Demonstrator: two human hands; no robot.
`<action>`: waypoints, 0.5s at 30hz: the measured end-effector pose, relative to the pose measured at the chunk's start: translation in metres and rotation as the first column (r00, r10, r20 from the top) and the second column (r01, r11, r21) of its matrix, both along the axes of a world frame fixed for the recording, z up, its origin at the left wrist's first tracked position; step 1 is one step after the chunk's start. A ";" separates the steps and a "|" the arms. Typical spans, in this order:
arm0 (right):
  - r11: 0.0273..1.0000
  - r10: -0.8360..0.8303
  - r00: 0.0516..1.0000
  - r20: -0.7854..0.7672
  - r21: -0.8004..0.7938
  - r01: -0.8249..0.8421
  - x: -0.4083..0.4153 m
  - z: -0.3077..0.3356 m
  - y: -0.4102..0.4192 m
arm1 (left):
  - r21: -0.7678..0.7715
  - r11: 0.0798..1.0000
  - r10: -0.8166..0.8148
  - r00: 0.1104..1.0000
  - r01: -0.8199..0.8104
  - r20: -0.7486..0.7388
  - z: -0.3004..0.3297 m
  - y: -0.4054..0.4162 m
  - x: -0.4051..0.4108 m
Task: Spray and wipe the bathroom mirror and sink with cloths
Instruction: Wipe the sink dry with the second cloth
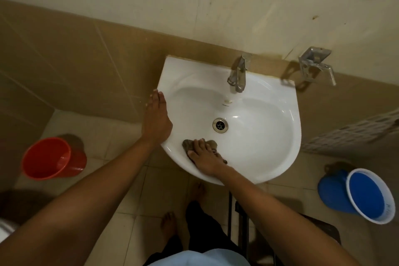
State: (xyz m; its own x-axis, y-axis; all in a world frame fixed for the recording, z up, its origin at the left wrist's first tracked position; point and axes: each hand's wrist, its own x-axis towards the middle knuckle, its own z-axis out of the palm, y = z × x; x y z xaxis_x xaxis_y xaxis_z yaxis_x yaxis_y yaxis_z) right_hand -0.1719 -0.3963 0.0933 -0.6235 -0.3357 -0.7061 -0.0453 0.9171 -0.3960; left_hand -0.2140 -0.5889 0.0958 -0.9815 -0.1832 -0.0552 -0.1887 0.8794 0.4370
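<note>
- White ceramic formed the sink (269,136), fixed to the tan-tiled wall (75,60), with a metal drain (220,125) at the bottom of its basin
- Inside the basin, on the near-left slope just short of the drain, lay a dark brownish cloth (188,144)
- The right hand (205,158) pressed flat on that cloth, its fingers (199,143) spread and extended rather than curled, pinning the cloth to the ceramic instead of gripping it
- The left hand (156,117) rested on the sink's left rim, fingers (155,98) straight and close together, pointing toward the wall, holding nothing
- A metal tap (238,74) stood at the back rim of the sink, its spout over the basin
- To the right of the tap, a metal bracket (315,65) was fixed on the wall
- On the tiled floor (129,211), a red bucket (51,158) sat well to the left of the sink and a blue bucket (364,195) with a white rim well to the right
- Two bare feet (169,223) stood on the floor below the sink's front edge
</note>
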 end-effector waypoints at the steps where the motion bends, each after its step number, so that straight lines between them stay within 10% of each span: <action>1: 0.999 -0.024 1.000 -0.004 -0.033 0.024 -0.004 -0.004 -0.009 | 0.023 1.000 0.010 1.000 -0.009 -0.016 0.000 -0.001 0.000; 15: 0.946 -0.212 0.959 -0.186 -0.286 0.154 -0.060 -0.036 -0.083 | 0.119 0.993 0.030 0.994 -0.018 -0.105 0.000 -0.007 0.000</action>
